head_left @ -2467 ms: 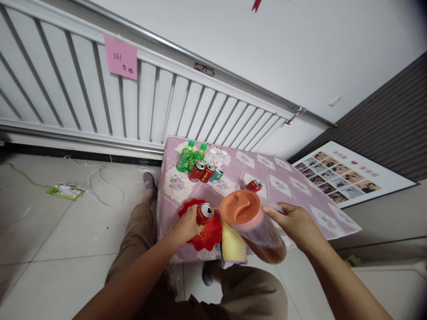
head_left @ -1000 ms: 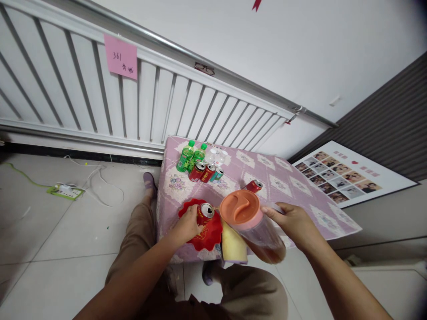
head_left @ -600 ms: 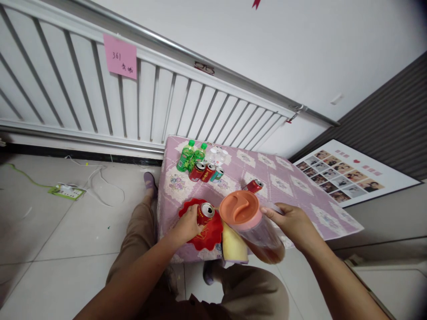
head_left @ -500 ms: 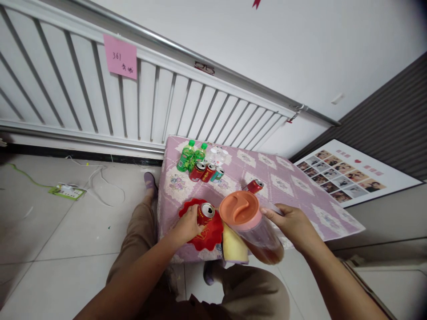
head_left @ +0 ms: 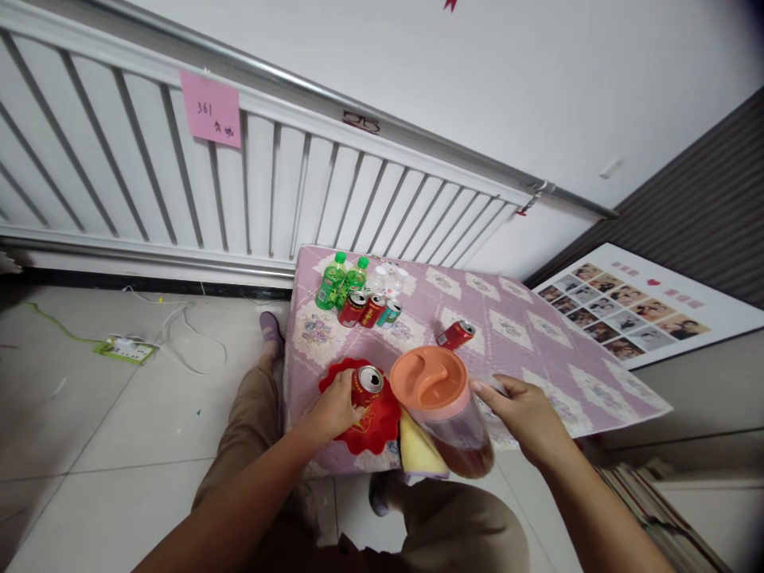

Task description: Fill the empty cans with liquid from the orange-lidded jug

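Note:
My left hand [head_left: 334, 406] is wrapped around an opened red drink can [head_left: 366, 387], held over a red scalloped tray [head_left: 373, 434]. With my right hand [head_left: 525, 410] I grip the handle of a clear pitcher [head_left: 459, 442] that has an orange lid [head_left: 428, 377]. Brown liquid lies in the pitcher's lower part, and its body leans toward me. Beneath and beside it, a yellow cloth [head_left: 418, 450] hangs at the table's near edge. Another red can [head_left: 456, 335] stands tilted-looking behind the pitcher.
On the patterned tablecloth [head_left: 507, 326], green bottles [head_left: 330, 281], clear bottles [head_left: 395, 280], two red cans [head_left: 372, 310] and a teal can [head_left: 390, 313] stand grouped toward the radiator [head_left: 322, 191]. A photo board [head_left: 650, 310] leans at the right. A power strip [head_left: 124, 348] and cables lie on the floor.
The pitcher stands slightly more upright, its base shifted left, while the lid faces the camera a little more. My left hand keeps its hold on the can. The camera view has shifted slightly.

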Motion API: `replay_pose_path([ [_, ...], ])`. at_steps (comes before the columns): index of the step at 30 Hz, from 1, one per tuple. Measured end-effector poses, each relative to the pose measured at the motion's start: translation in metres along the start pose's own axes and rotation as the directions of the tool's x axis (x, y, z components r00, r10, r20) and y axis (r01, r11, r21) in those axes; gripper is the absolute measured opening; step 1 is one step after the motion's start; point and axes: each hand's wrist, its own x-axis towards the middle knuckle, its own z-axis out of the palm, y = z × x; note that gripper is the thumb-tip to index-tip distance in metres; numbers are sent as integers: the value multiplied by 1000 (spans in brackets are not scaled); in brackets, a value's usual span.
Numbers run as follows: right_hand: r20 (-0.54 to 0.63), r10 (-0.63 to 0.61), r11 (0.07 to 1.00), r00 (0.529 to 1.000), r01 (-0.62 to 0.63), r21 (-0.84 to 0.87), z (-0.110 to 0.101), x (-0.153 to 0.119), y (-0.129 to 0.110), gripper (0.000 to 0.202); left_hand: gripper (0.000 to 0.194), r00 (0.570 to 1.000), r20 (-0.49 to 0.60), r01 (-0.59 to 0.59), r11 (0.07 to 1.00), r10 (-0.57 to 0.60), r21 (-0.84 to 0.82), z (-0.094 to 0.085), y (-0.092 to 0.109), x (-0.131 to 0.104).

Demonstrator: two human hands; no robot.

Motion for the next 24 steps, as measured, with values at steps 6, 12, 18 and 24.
replay_pose_path([
  [6,-35,32,999,999,-31,32,-3,1,13,44,72,1000,-3,7,1000,-7,4,2,-3,1],
  [12,-201,101,986,974,-71,147,-7,10,41,43,73,1000,11,25,999,-25,-22,4,-4,1],
  [18,-340,149,939,929,-26,342,8,33,66,44,67,999,9,35,999,-34,-31,1,4,-1],
  [24,-410,216,822,886,61,566,50,68,76,40,68,995,4,98,995,-98,-18,2,7,-2],
])
